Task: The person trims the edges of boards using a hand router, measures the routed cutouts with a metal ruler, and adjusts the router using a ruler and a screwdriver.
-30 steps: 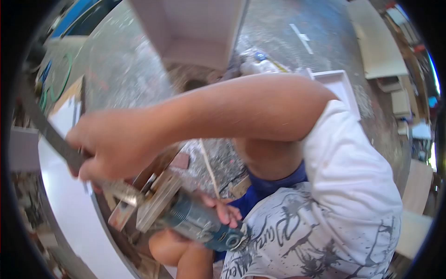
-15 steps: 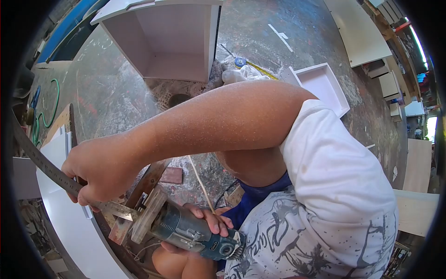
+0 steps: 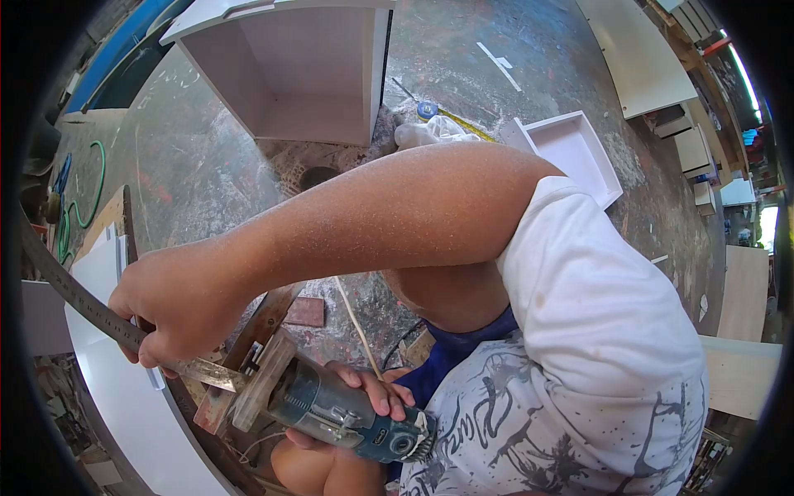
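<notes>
My left hand [image 3: 376,393] is wrapped around the body of a dark teal trim router [image 3: 331,413], which lies on its side close to my shirt. The router's clear, dusty base plate [image 3: 266,379] faces left. My right hand [image 3: 186,302] reaches across and pinches a steel ruler [image 3: 83,302] with marked graduations. One end of the ruler meets the base plate, or comes very near it; the exact contact is hard to see. Its other end runs up to the left edge. White dust covers my right forearm.
A white cabinet box [image 3: 318,116] stands ahead, with a tape measure [image 3: 428,111] and a white drawer [image 3: 583,157] on the dusty floor. White panels [image 3: 136,413] lie at the left beside a wooden piece [image 3: 265,322]. A green hose [image 3: 99,182] is farther left.
The far end of the ruler has shifted slightly downward in view. Both hands and the router are almost where they were.
</notes>
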The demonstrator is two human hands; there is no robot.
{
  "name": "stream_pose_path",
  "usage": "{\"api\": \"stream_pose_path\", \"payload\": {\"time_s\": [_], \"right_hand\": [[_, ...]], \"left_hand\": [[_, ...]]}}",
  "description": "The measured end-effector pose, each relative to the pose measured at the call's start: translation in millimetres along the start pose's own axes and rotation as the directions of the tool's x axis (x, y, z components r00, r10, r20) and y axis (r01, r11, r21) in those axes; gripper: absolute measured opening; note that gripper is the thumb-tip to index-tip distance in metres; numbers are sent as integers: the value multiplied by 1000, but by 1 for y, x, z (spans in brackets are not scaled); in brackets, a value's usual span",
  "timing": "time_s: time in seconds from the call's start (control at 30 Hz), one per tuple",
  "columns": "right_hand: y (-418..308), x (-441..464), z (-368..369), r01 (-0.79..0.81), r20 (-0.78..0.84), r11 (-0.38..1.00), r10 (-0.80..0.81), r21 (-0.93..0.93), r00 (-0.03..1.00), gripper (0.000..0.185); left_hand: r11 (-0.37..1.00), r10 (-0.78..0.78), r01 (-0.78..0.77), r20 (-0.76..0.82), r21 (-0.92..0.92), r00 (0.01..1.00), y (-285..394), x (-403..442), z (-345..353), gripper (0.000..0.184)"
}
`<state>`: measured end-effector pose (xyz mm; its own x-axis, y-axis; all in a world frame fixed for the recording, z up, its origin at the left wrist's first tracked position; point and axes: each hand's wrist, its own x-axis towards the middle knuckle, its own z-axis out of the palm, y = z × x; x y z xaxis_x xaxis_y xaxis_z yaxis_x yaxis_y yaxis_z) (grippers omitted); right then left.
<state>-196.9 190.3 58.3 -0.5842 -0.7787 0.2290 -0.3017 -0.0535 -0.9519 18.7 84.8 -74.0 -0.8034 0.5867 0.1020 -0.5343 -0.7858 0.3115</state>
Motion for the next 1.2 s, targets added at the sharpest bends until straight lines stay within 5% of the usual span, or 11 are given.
{"api": "stream_pose_path", "payload": {"time_s": [1.2], "right_hand": [[3, 3, 0, -38, 46, 991, 32, 125, 998, 20]], "left_hand": [[1000, 18, -20, -52, -22, 998, -3, -2, 6, 91]]}}
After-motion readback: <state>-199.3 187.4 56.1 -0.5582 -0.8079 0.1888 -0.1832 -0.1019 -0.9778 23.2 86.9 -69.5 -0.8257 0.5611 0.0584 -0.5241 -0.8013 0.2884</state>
